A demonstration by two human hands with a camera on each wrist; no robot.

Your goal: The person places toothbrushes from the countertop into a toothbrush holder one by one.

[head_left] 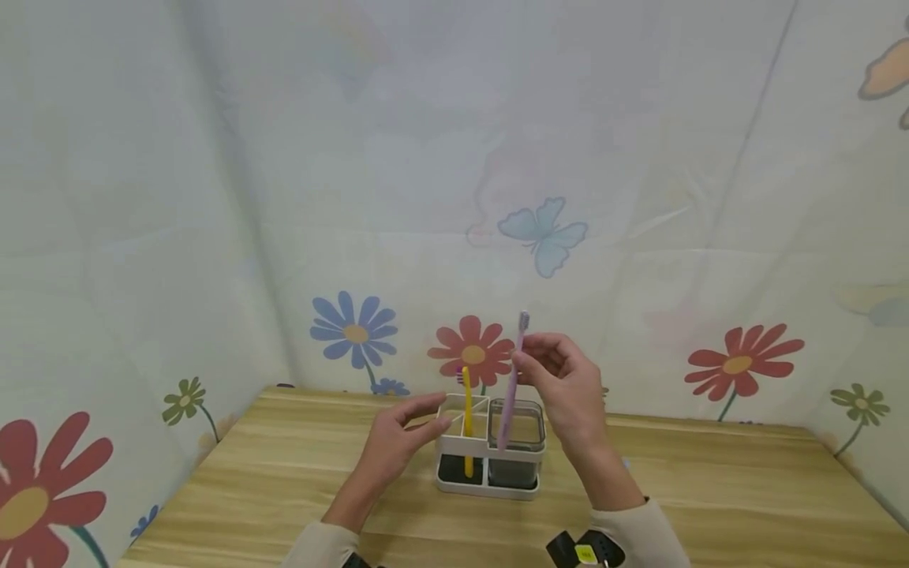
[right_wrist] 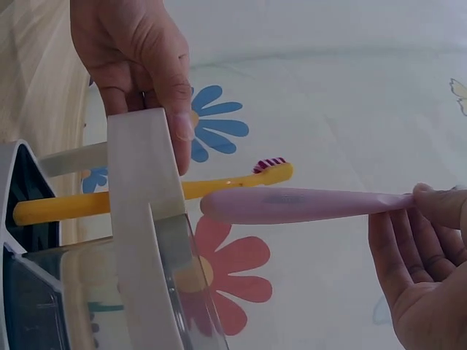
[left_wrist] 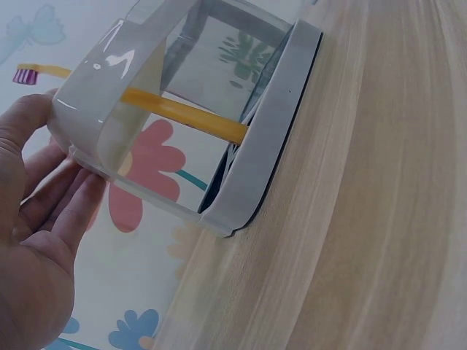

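Note:
A white toothbrush holder (head_left: pixel 490 465) with a clear cup compartment (head_left: pixel 517 430) stands on the wooden table (head_left: pixel 284 489). A yellow toothbrush (head_left: pixel 467 410) stands upright in its left compartment. My left hand (head_left: pixel 398 442) touches the holder's upper left rim (right_wrist: pixel 142 146) with straight fingers (left_wrist: pixel 66 211). My right hand (head_left: pixel 561 379) pinches a lilac toothbrush (head_left: pixel 513 379) near its head, handle end down over the clear cup. In the right wrist view the lilac toothbrush (right_wrist: pixel 292 205) lies just beyond the rim, next to the yellow toothbrush (right_wrist: pixel 219 186).
Flower-printed fabric walls (head_left: pixel 469 351) enclose the table on the left, back and right. The holder (left_wrist: pixel 255 146) stands near the table's middle, with bare wood (left_wrist: pixel 379 219) around it. A watch-like strap (head_left: pixel 585 551) shows at my right sleeve.

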